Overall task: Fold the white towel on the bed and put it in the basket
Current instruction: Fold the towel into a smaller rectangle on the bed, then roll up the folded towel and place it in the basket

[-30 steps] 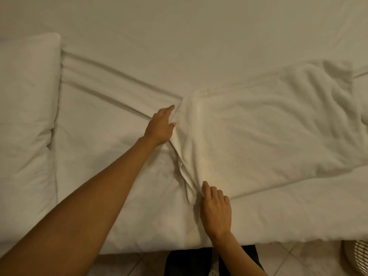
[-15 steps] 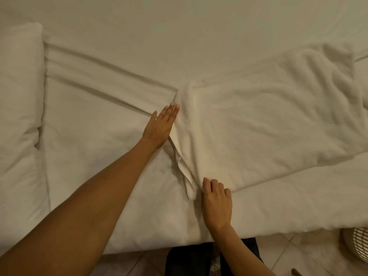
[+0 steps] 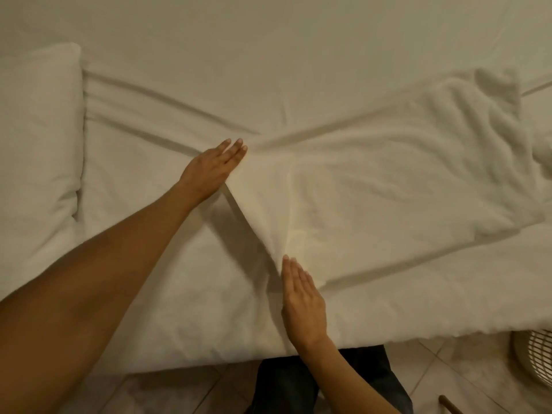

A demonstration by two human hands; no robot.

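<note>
Lying rumpled across a white-sheeted bed (image 3: 268, 55), centre out to 3 o'clock: a white terry towel (image 3: 388, 180). At its 9 o'clock edge, left hand (image 3: 209, 170), flat, grip wide, fingers straight. At 6 o'clock, right hand (image 3: 303, 303), likewise flat, touching the corner. White pillow (image 3: 35, 138) at 9 o'clock.

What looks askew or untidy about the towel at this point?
The white towel lies slanted on the bed, and its far right end is bunched into wrinkles. The left hand and right hand lie flat at its left edge. Nothing looks spilled or damaged.
</note>
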